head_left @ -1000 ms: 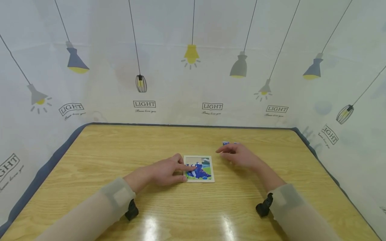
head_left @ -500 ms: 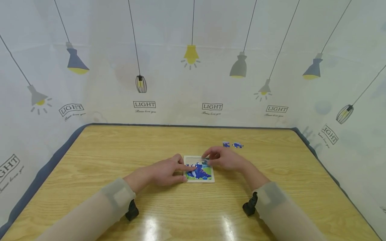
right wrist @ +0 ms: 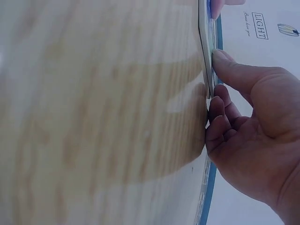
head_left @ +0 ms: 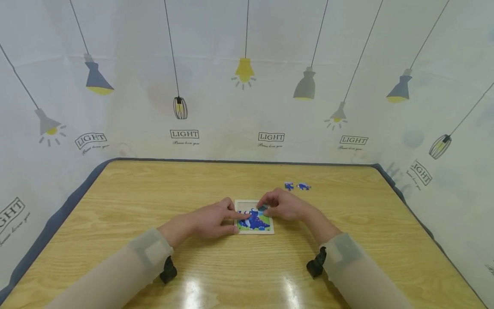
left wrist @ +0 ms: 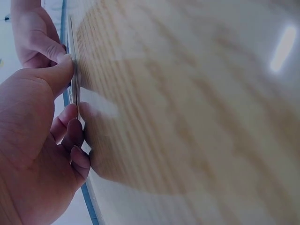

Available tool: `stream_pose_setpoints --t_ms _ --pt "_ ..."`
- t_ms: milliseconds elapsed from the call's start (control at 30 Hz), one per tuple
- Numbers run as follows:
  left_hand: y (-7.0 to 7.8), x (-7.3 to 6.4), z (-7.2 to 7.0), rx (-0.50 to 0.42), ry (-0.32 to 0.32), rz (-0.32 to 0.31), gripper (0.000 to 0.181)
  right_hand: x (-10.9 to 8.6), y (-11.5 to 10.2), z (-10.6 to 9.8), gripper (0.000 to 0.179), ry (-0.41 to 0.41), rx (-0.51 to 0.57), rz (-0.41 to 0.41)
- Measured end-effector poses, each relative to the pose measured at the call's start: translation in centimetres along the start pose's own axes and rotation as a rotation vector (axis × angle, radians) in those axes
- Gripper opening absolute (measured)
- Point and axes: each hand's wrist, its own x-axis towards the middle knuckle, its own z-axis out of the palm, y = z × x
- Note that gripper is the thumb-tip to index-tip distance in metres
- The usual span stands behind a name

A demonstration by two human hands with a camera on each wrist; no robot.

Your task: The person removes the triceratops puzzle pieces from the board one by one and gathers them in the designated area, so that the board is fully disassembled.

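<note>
A small jigsaw puzzle of a blue dinosaur sits in a white frame point(head_left: 254, 232) on the table, its upper-left part showing bare backing. My left hand point(head_left: 213, 218) lays its straight index finger on the dinosaur picture, with the thumb along the frame's lower-left edge. Over the upper right corner, the thumb and index finger of my right hand point(head_left: 283, 205) pinch at a teal-grey puzzle piece point(head_left: 263, 208), partly hidden by the fingers. In the right wrist view the thumb touches the frame point(right wrist: 205, 42), while the other fingers curl beside it.
Two loose blue puzzle pieces lie behind the right hand: a smaller one point(head_left: 289, 186) and a wider one point(head_left: 303, 186). The wooden table point(head_left: 231, 266) ends at a dark edge against a cloth backdrop point(head_left: 216, 77) printed with lamps.
My right hand has moved left from near the loose pieces to the puzzle's upper right corner, uncovering both pieces. The left hand has stayed in place.
</note>
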Motion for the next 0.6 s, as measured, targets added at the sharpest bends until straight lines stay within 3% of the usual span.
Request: stream_pose_setpoints --t_ms 267,500,600 --pt "-0.16 -0.02 0.14 -0.002 -0.002 -0.001 0.052 -0.24 -0.53 0.43 0.018 0.066 -0.085 0.118" --pt "-0.25 0.07 0.21 -0.005 0.002 -0.002 0.052 -0.24 -0.77 0.49 0.017 0.083 -0.116 0.088" --pt "-0.29 0.09 0.22 -0.002 0.001 -0.005 0.052 -0.27 -0.87 0.41 0.028 0.087 -0.108 0.074"
